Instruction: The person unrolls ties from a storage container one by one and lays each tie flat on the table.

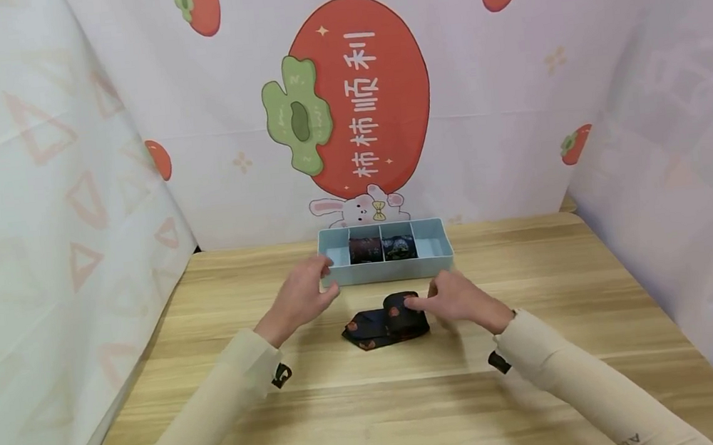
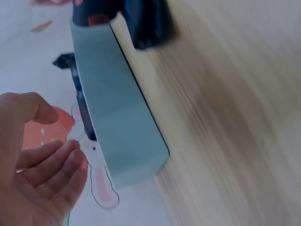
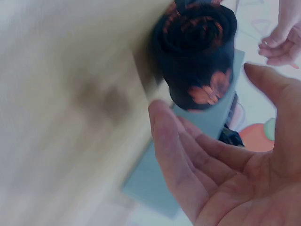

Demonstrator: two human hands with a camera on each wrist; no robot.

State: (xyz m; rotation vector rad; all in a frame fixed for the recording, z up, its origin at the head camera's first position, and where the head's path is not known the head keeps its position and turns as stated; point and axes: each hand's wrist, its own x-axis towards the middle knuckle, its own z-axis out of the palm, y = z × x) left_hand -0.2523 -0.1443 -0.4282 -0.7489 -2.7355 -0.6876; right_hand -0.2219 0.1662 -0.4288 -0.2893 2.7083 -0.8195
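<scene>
Half-rolled tie [image 1: 398,324], right hand [image 1: 457,297] close by, grip wide, left hand [image 1: 299,296] loosely curved, thumb apart

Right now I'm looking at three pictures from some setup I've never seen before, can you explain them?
There's no machine here, just a person's left hand and right hand. The wide picture comes from a camera worn on the head; the other two come from cameras on the left and right wrists. On the wood-look table lies a dark patterned tie, partly rolled up, and behind it stands a light blue box with four compartments. Each of the two middle ones holds a dark roll. Neither hand appears to hold anything: the left is by the box, and the right is beside the tie's rolled end, possibly touching it.
</scene>
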